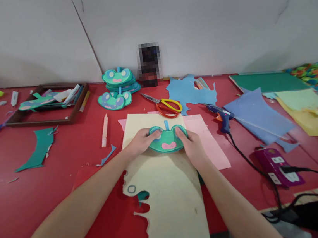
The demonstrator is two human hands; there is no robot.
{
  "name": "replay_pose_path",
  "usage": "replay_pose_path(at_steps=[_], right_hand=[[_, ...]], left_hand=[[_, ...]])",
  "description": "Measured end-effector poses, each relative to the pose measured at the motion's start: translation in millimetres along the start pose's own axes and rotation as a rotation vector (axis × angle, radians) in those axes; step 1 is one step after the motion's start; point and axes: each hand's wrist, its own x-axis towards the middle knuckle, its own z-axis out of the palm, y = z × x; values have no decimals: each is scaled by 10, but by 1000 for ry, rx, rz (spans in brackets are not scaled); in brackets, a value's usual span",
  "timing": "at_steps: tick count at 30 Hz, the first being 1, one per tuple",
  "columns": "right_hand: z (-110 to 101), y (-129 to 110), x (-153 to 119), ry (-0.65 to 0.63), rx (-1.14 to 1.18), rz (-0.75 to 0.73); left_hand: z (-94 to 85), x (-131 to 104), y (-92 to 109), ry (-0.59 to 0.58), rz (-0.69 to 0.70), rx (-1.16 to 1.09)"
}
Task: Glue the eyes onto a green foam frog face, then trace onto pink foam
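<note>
Between my two hands is a green felt frog face [164, 138] with a pink mouth and a small blue tab on top. My left hand [144, 140] grips its left side, thumb pressed over the left eye. On the opposite side my right hand [190, 143] pinches the edge, its thumb on the right eye. Both sets of fingers are partly hidden behind the felt. Beneath them lies a cream felt sheet [172, 195] with a ragged cut left edge. Scissors [164, 104] with yellow and red handles rest just beyond the frog face.
Finished-looking frog faces [117, 81] are stacked near the wall. A glue gun [221, 116] lies at right, its cord near a purple power strip [279, 167]. A brown frame [44, 118] holds pens at left. Blue felt [190, 91], pink felt [205, 140] and a pink marker [104, 130] lie around.
</note>
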Motion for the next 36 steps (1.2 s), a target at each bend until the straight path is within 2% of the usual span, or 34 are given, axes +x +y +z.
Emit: replay_pose_path(at_steps=[9, 16, 36], right_hand=[[20, 31, -1, 64, -65, 16], [4, 51, 6, 61, -128, -1], [12, -33, -35, 39, -40, 7]], left_hand=[[8, 3, 13, -12, 29, 93], [-3, -13, 27, -21, 33, 75], [2, 11, 8, 34, 4, 13]])
